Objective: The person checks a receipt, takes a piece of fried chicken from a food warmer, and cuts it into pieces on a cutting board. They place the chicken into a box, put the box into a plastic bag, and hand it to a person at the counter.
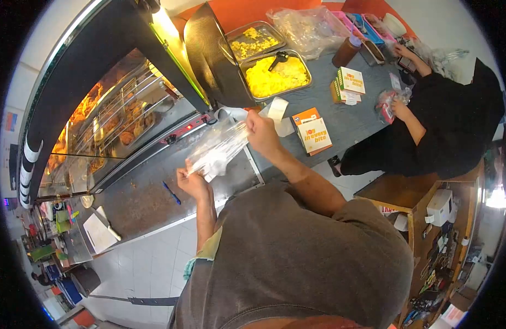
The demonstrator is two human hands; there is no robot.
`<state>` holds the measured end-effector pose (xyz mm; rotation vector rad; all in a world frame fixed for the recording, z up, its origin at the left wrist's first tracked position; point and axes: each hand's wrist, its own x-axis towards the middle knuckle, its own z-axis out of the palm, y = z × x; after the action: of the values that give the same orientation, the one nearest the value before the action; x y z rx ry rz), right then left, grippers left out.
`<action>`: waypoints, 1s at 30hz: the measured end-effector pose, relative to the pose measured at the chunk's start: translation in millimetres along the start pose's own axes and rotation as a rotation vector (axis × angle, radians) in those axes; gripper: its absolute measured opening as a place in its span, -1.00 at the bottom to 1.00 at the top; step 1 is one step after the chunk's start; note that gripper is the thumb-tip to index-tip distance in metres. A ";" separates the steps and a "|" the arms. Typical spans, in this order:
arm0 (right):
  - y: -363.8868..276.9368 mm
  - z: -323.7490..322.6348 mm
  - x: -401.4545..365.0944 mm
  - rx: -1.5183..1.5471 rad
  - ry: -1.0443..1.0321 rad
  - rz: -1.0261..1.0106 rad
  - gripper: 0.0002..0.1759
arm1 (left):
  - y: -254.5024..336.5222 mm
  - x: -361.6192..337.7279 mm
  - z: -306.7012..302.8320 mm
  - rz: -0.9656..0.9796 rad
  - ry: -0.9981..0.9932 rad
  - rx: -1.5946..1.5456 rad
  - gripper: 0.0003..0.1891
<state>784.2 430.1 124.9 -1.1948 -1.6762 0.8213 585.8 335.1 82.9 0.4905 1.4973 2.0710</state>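
Holding clear plastic bag (217,148) stretched in air over steel counter (143,205). Pinching lower end with left hand (191,183), fingers pressed together. Pinching upper end with right hand (262,134), thumb against fingers. Seemingly pulling bag flat, mouth not yet opened. Next calls for rubbing layers apart, light grip, no tearing. Mind blue pen (172,193) near left hand, printed boxes (313,131) just beside right hand, heated display case (110,115) close ahead. Well apart from co-worker's hand (398,109). Room only above counter.

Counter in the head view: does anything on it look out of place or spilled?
No clear spill shows. Only a blue pen lies loose and slanted on the steel counter, near the left hand, which holds a clear bag; an odd thing beside hot food.
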 end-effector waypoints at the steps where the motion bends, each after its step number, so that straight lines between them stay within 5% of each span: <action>1: -4.5 2.0 -4.2 -0.056 0.013 -0.030 -0.78 | -0.6 7.5 1.2 -0.029 0.045 -0.078 -0.66; 4: -5.8 0.6 -3.7 -0.061 0.024 -0.005 -0.77 | 7.6 8.4 -4.5 0.029 -0.065 0.108 -0.66; 6: -7.3 0.5 -2.4 -0.001 0.016 0.053 -0.78 | 6.6 5.9 -14.5 0.073 -0.289 0.369 -0.89; 7: -11.6 0.7 -1.5 0.025 -0.002 -0.099 -0.81 | 15.7 -0.3 -2.9 0.194 -0.355 0.516 -0.91; 8: -14.6 0.2 -4.6 0.048 -0.020 -0.246 -0.82 | 28.1 -11.6 10.7 0.311 -0.422 0.664 -0.85; 9: -16.6 -0.5 -11.8 0.060 -0.199 -0.200 -0.81 | 37.1 -16.0 14.9 0.312 -0.420 0.665 -0.85; 11: -35.5 11.7 -29.3 0.070 -0.258 -0.143 -0.82 | 47.9 -18.9 21.2 0.573 -0.424 1.213 -0.72; 15: -35.8 33.4 -55.1 -0.069 -0.270 -0.024 -0.86 | 39.7 -7.2 6.7 0.557 -0.625 1.133 -0.74; 17: -18.3 6.8 -43.2 -0.126 -0.254 0.026 -0.85 | 44.7 -3.2 5.6 0.215 -0.444 0.381 -0.75; 22: -33.4 -26.9 -19.6 -0.125 -0.039 -0.039 -0.82 | 43.6 -24.0 24.5 0.303 -0.197 0.610 -0.72; 24: -45.4 -39.8 -19.4 -0.191 -0.254 0.127 -0.84 | 64.1 -31.5 33.2 0.817 -0.288 1.038 -0.66; 26: -32.3 -37.5 -26.8 -0.109 -0.254 -0.047 -0.83 | 62.5 -33.4 33.2 0.845 -0.406 1.149 -0.61; 27: -27.3 -35.9 -29.5 -0.036 -0.228 -0.207 -0.81 | 51.3 -35.5 36.7 0.754 -0.490 0.949 -0.61; 30: -35.6 -37.0 -43.6 -0.195 -0.378 -0.204 -0.79 | 46.9 -53.3 58.6 0.570 -0.578 0.753 -0.61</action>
<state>811.6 378.3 158.0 -1.0155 -2.1896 0.8051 651.9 335.3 146.9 1.7977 1.8375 1.4032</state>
